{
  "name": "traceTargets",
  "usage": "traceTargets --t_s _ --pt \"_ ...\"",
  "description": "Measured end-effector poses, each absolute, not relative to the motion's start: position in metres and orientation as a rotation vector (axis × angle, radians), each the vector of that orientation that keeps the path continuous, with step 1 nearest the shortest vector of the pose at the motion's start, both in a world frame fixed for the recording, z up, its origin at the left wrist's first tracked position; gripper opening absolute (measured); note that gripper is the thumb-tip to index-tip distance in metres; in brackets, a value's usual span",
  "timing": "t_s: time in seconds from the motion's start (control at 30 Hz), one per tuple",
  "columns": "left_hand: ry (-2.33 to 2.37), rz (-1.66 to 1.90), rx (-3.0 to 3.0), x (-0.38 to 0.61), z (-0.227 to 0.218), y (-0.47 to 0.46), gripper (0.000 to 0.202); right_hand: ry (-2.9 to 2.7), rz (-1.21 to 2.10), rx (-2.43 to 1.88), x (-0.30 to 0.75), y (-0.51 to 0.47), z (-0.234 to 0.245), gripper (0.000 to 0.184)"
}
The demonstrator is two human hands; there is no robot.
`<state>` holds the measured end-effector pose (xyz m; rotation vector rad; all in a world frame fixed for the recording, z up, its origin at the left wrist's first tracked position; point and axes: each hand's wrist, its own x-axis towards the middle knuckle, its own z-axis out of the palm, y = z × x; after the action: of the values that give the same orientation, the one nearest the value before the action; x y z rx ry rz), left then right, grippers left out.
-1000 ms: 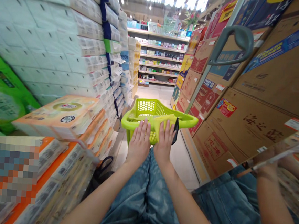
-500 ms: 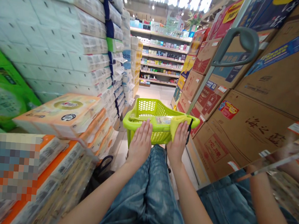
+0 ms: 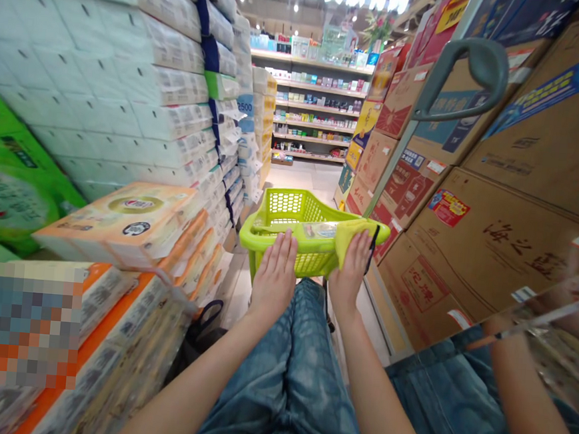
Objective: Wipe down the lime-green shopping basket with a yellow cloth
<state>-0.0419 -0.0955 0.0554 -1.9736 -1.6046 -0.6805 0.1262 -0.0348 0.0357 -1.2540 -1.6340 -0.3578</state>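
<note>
A lime-green shopping basket (image 3: 250,240) with perforated sides stands right in front of my knees. My left hand (image 3: 275,279) lies on its near rim, fingers stretched out side by side with nothing in them. A yellow cloth (image 3: 346,237) is draped over the right part of that rim, and my right hand (image 3: 350,275) presses and grips it there. A black strap (image 3: 373,244) hangs at the cloth's right edge. Along the rim between the hands runs a clear label strip (image 3: 320,229). The basket's inside is partly hidden by the rim.
Stacked tissue packs (image 3: 105,75) wall the left side, with orange packs (image 3: 120,207) lower and nearer. Cardboard cartons (image 3: 510,221) are piled on the right, behind a grey handle (image 3: 496,69) on a pole. Shelves of small boxes (image 3: 317,115) close the aisle's far end.
My right hand and the yellow cloth have shifted slightly right along the rim. My left hand stays on the rim. The view has tilted a little.
</note>
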Motion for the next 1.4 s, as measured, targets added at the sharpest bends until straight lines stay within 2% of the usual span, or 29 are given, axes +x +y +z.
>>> traceTargets --t_s 0.17,0.4,0.67,0.97,1.23,1.4 --pt "-1.606 -0.701 -1.97 -0.039 0.057 -0.096 0.072 -1.512 -0.263 -1.258 0.124 -0.035 0.038 0.096" --pt "-1.615 -0.708 -1.974 -0.048 0.055 -0.094 0.069 -1.867 -0.41 -1.146 0.055 -0.067 0.031 0.086" --pt "-1.633 -0.721 -1.958 -0.049 0.055 -0.098 0.072 -1.509 -0.261 -1.237 0.112 -0.042 0.039 0.099" --pt "-1.604 -0.7 -1.966 -0.054 0.055 -0.098 0.071 -1.811 -0.31 -1.137 0.045 -0.076 0.03 0.086" --pt "-1.656 -0.77 -1.955 -0.047 0.057 -0.099 0.072 -1.479 -0.248 -1.238 0.117 -0.042 0.036 0.098" --pt "-1.662 -0.763 -1.953 -0.043 0.058 -0.098 0.068 -1.625 -0.257 -1.228 0.072 -0.059 0.041 0.092"
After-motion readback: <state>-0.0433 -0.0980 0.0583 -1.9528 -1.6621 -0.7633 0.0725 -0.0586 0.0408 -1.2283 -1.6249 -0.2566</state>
